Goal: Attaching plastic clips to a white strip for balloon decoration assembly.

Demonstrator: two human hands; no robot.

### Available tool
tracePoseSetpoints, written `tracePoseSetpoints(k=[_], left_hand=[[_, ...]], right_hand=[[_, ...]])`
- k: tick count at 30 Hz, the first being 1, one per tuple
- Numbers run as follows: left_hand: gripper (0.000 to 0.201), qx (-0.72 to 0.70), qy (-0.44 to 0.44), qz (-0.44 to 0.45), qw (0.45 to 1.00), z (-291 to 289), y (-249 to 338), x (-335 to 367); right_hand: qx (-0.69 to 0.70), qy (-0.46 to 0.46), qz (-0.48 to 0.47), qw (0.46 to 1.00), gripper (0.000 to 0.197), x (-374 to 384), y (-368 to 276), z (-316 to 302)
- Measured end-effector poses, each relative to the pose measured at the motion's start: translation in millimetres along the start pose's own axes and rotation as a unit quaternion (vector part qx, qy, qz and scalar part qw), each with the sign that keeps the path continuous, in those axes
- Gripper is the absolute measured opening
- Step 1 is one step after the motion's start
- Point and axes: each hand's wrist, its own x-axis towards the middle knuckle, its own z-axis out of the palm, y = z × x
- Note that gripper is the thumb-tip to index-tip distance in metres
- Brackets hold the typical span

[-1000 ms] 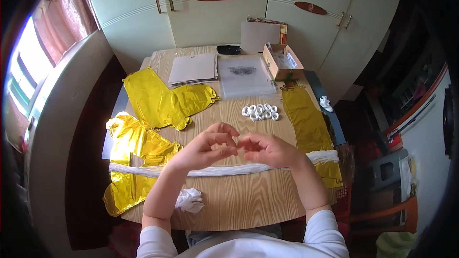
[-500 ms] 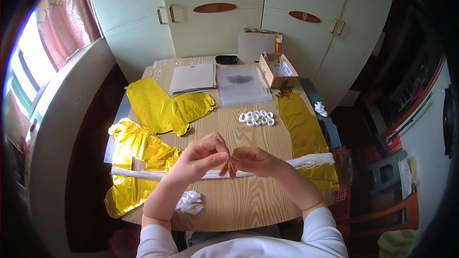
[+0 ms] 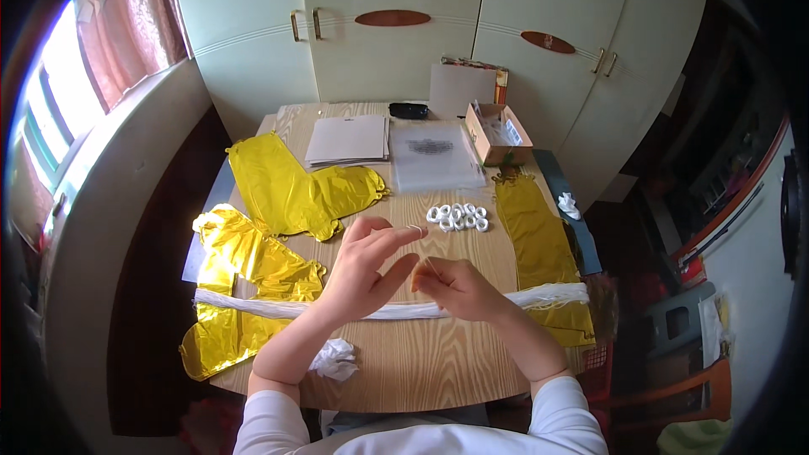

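- Crumpled white tissue (image 3: pixel 334 360) lay left of lower centre, just beside your left forearm.
- A long bundle of white strings (image 3: pixel 396 310) stretched across mid-frame beneath your arms, its ends resting on gold foil pieces (image 3: pixel 253 265) at left and a darker foil strip (image 3: pixel 539 236) at right.
- Your right hand (image 3: pixel 459 288), at centre, had its fingers curled together, pinched on a thin pale strand (image 3: pixel 430 265).
- Your left hand (image 3: pixel 366 270), just beside it, held its thumb and fingers apart; a pale line appeared to circle one fingertip.
- White rings (image 3: pixel 458 217) sat clustered above and right of your hands.
- Pale cards (image 3: pixel 347 139), clear plastic sheets (image 3: pixel 434 168) and an open box (image 3: pixel 506 154) occupied the table's far end, upper centre.
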Motion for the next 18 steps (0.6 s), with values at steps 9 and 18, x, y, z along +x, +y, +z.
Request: tracePoseSetpoints(k=[9, 18], left_hand=[[0.027, 0.115, 0.014, 0.063, 0.991, 7, 7, -1], [0.007, -0.009, -0.087, 0.028, 0.996, -6, 4, -3]], right_hand=[[-0.101, 0.039, -0.038, 0.993, 0.019, -4, -13, -7], [-0.149, 0.06, -0.044, 0.986, 0.015, -9, -30, -17]])
